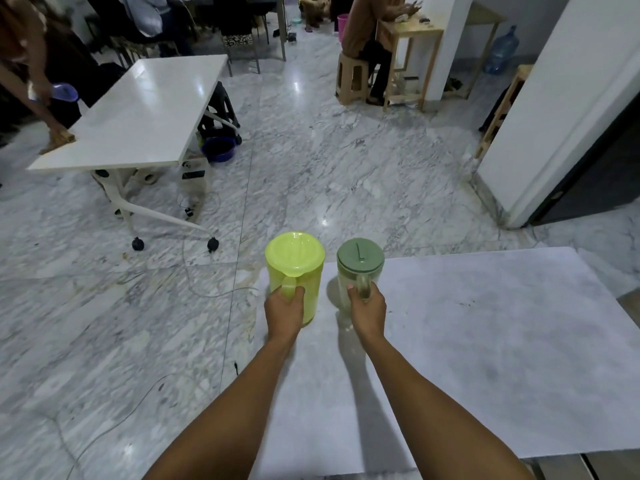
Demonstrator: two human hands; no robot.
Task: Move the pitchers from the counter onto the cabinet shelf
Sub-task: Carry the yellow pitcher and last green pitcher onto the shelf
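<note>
Two pitchers stand upright near the far left corner of the pale marble counter. The yellow-green pitcher with a matching lid is on the left. My left hand is wrapped around its handle. The clear pitcher with a grey-green lid stands just right of it. My right hand grips that one's handle. Both arms reach forward over the counter. No cabinet shelf is in view.
Beyond the counter lies a marble floor with loose cables. A white wheeled table stands at the far left with a person wiping it. A blue basin sits under it. A white wall and dark door are on the right.
</note>
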